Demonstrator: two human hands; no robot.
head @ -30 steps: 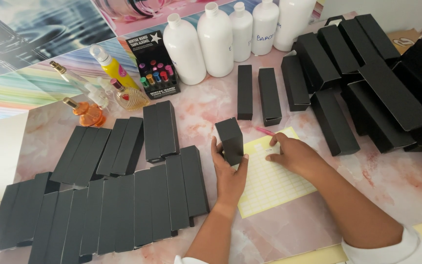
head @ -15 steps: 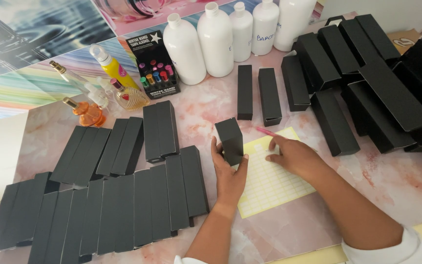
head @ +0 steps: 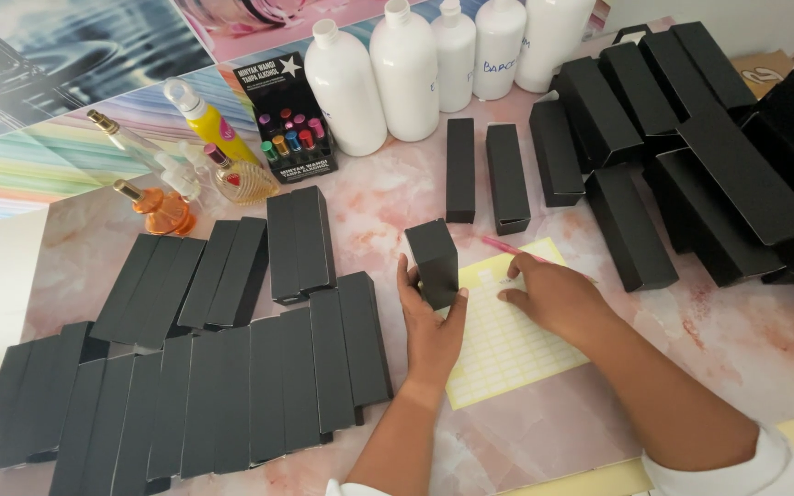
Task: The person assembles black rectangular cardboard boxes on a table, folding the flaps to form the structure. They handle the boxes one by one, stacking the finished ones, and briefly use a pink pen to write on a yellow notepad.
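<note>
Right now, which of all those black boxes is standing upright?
The black box gripped in the left hand, beside the yellow sheet. It alone stands on end; the others lie flat on the table.

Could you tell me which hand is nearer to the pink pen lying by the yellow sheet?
The right hand, resting on the yellow sheet just below the pink pen. The left hand holds a black box farther left.

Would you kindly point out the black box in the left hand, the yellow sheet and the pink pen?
black box (head: 434,262), head view, front face.
yellow sheet (head: 507,344), head view, middle of the grid.
pink pen (head: 500,244), head view, visible barrel.
</note>
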